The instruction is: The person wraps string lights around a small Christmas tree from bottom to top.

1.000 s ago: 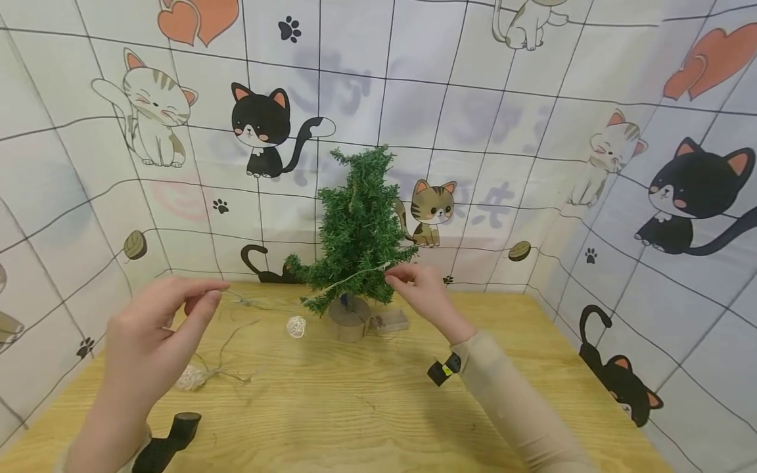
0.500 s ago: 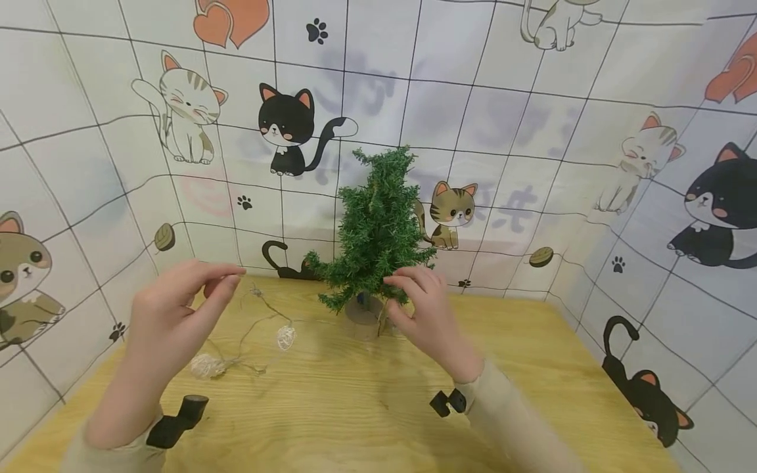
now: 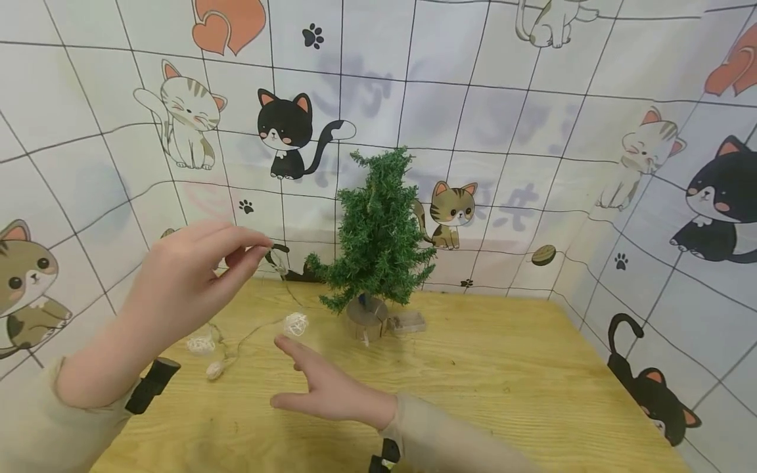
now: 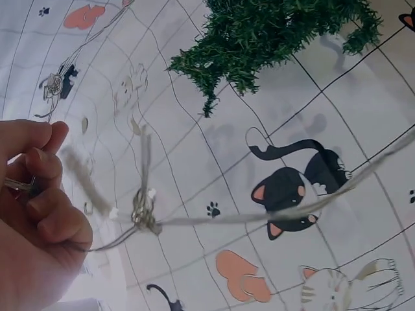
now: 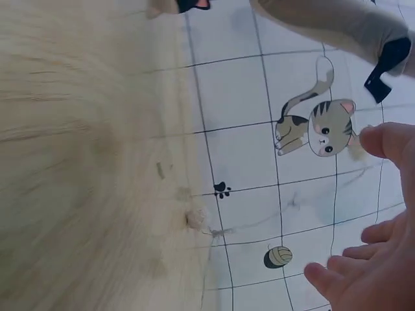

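Note:
My left hand (image 3: 195, 282) is raised left of the tree, thumb and forefinger pinching a thin cord of a string of white woven balls. In the left wrist view, a knotted tangle in the cord (image 4: 144, 217) hangs beside the fingers. One woven ball (image 3: 296, 323) shows in front of the tree's left side; another woven ball (image 3: 201, 345) and a smaller pale ball (image 3: 215, 371) lie farther left on the table. My right hand (image 3: 334, 387) hovers over the table below the first ball, its fingers and thumb spread, holding nothing.
A small green artificial tree (image 3: 378, 230) stands at the back on a round wooden base (image 3: 367, 320). Beside that base lies a small clear box (image 3: 409, 322). Cloth printed with cats (image 3: 503, 85) encloses the wooden table (image 3: 503, 381) at the back and sides.
My right hand has let go of the cord by the tree and moved down and left, spreading its fingers. My left hand has risen and shifted right, still pinching the cord.

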The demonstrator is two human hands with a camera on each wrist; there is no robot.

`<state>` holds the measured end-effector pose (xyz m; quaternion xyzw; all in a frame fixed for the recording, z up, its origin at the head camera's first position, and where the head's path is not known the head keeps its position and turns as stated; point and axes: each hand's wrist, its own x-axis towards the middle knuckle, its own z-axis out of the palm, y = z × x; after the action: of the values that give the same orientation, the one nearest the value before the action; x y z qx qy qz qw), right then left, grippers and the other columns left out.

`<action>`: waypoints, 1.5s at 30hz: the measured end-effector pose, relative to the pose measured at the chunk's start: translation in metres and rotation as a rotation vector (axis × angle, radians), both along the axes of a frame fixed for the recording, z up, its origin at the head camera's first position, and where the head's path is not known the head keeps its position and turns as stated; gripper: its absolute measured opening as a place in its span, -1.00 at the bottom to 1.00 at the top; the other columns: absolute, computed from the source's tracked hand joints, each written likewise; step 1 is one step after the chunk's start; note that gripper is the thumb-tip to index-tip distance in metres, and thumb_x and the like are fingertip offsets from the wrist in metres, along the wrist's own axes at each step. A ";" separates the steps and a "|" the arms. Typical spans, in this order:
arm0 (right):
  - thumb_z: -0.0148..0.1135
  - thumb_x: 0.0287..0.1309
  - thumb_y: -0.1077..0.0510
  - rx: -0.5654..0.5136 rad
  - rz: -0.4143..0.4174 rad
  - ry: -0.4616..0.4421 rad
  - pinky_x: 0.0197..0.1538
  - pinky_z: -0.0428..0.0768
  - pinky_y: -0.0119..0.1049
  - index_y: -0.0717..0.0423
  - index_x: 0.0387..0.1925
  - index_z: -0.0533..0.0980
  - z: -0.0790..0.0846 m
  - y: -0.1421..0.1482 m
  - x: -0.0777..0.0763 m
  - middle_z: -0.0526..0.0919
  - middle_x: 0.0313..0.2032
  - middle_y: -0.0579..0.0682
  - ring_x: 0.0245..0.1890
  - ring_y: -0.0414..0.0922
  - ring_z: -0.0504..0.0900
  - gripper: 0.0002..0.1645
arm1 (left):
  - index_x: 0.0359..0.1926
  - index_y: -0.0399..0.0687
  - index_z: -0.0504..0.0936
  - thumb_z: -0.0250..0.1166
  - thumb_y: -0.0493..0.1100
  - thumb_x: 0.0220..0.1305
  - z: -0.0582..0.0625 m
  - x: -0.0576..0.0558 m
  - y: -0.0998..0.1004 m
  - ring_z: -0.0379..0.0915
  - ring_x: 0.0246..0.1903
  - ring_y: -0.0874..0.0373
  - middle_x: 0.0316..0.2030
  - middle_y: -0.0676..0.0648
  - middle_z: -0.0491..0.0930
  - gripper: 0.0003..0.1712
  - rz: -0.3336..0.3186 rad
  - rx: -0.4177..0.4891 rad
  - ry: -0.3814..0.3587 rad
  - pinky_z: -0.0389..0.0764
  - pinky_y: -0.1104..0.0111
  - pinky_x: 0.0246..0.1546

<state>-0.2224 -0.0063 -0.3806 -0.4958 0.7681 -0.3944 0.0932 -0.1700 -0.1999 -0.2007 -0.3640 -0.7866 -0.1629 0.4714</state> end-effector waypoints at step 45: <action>0.10 0.34 0.22 -0.397 -0.080 -0.785 -0.53 0.45 -0.36 0.36 0.02 0.50 0.047 0.048 -0.008 0.58 -0.43 -0.03 -0.58 -0.18 0.50 -0.68 | -0.09 -0.12 0.71 0.12 -0.01 0.37 0.115 -0.068 -0.030 0.27 -0.68 0.24 -0.55 0.07 0.52 -0.65 0.344 0.183 -0.404 0.21 0.37 -0.50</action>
<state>-0.2301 0.0420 -0.3335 -0.2865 0.6024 -0.6960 0.2657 -0.2376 -0.2302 -0.0860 -0.1414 -0.8969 -0.2200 0.3567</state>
